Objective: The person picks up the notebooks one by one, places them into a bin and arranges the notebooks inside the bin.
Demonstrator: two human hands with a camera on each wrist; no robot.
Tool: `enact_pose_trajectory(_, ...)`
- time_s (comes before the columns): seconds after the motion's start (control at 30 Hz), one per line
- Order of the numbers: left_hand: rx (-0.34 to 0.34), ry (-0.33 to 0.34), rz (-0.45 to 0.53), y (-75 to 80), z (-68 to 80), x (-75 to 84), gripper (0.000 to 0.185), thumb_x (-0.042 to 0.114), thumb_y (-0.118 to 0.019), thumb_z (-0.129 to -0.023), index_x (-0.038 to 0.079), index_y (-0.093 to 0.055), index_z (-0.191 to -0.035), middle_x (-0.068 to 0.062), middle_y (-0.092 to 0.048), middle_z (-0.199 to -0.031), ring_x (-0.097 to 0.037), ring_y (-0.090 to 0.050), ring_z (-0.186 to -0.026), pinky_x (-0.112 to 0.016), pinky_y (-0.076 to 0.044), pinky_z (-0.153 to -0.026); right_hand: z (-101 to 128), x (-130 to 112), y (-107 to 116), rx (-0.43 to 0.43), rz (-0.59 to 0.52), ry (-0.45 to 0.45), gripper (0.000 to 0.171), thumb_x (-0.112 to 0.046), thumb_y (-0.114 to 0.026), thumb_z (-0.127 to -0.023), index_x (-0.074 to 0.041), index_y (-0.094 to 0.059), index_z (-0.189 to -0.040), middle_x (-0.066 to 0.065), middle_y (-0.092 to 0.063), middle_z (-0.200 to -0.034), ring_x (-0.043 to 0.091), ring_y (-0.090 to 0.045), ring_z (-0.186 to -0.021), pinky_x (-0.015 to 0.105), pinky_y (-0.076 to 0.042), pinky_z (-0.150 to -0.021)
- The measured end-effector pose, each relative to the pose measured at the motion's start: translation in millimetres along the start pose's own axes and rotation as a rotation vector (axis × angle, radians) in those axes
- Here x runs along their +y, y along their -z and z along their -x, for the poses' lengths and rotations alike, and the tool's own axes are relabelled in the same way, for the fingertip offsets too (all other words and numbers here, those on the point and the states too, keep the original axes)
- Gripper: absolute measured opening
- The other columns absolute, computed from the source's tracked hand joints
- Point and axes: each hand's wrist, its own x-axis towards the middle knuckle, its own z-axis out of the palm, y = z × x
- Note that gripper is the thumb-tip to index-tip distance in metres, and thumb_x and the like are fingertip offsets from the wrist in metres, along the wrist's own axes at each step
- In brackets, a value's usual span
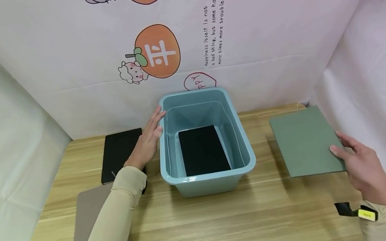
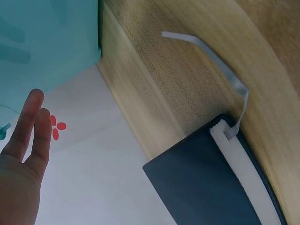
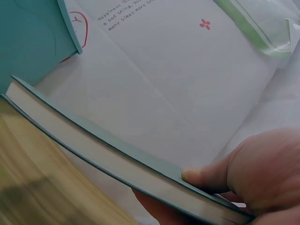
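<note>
Green book at the right hand, near corner pinched between thumb on the cover and fingers underneath; far part seemingly low over the table, lifted or resting impossible to tell. No title legible on the cover. From the right wrist view, same book edge-on, pale page block showing, thumb on top.

Left of that hand, a blue bin, with a black book flat on its floor. Left hand laid against the bin's left rim, fingers straight and together, gripping nothing. Just beyond and left of that hand, another black book; nearer, under the left forearm, a brown book.

Behind the bin, backdrop printed "Happiness itself is not a bad thing, but some times more trouble than" and partly "happy"; orange fruit marked "平".
</note>
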Motion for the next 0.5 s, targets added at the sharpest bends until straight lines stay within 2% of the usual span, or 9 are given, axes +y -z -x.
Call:
enact_pose_trajectory(0.07,0.000,0.002,0.003,0.3,0.4,0.1,0.054,0.045,-0.023,-0.112,0.030,-0.022,-0.163,0.015,-0.004,-0.173,-0.014,-0.009,-0.161,-0.065,-0.017,-0.125,-1.9,-4.1,0.0,-0.006,-0.084,-0.010,0.069,-0.038,-0.059,-0.102,-0.029,-0.026,-0.162,-0.016,-0.035,-0.135,0.001,-0.039,-0.103,0.016,-0.041,-0.063)
enact_pose_trajectory(0.17,0.000,0.006,0.006,0.8,0.8,1.0,0.054,0.045,-0.023,-0.112,0.030,-0.022,-0.163,0.015,-0.004,-0.173,-0.014,-0.008,-0.161,-0.065,-0.017,-0.125,-5.0,-10.3,-1.3,-0.009,-0.180,-0.003,0.070,-0.035,-0.061,-0.102,-0.027,-0.026,-0.163,-0.016,-0.036,-0.132,-0.004,-0.042,-0.103,0.007,-0.045,-0.069)
enact_pose_trajectory(0.23,0.001,0.010,0.006,1.0,1.0,1.5,0.054,0.046,-0.023,-0.112,0.030,-0.022,-0.163,0.017,-0.004,-0.173,-0.013,-0.009,-0.161,-0.065,-0.017,-0.125,-7.6,-15.2,-2.2,-0.007,-0.294,0.006,0.072,-0.028,-0.064,-0.101,-0.023,-0.028,-0.162,-0.020,-0.036,-0.120,-0.007,-0.046,-0.103,0.005,-0.049,-0.073)
enact_pose_trajectory(0.37,0.000,0.011,0.008,0.6,0.2,1.4,0.055,0.047,-0.023,-0.111,0.030,-0.023,-0.163,0.018,-0.004,-0.173,-0.014,-0.010,-0.161,-0.066,-0.018,-0.124,-11.0,-25.0,-4.7,-0.008,-0.414,0.033,0.074,-0.021,-0.066,-0.100,-0.017,-0.027,-0.163,-0.016,-0.040,-0.117,-0.007,-0.053,-0.096,0.007,-0.053,-0.073)
enact_pose_trajectory(0.5,0.002,0.018,0.014,-0.1,0.1,-0.7,0.055,0.049,-0.023,-0.111,0.031,-0.023,-0.163,0.019,-0.005,-0.172,-0.012,-0.010,-0.161,-0.065,-0.018,-0.125,-12.7,-33.3,-7.2,-0.030,-0.469,0.049,0.076,-0.019,-0.066,-0.099,-0.016,-0.025,-0.163,-0.013,-0.042,-0.117,-0.007,-0.057,-0.095,0.008,-0.054,-0.075)
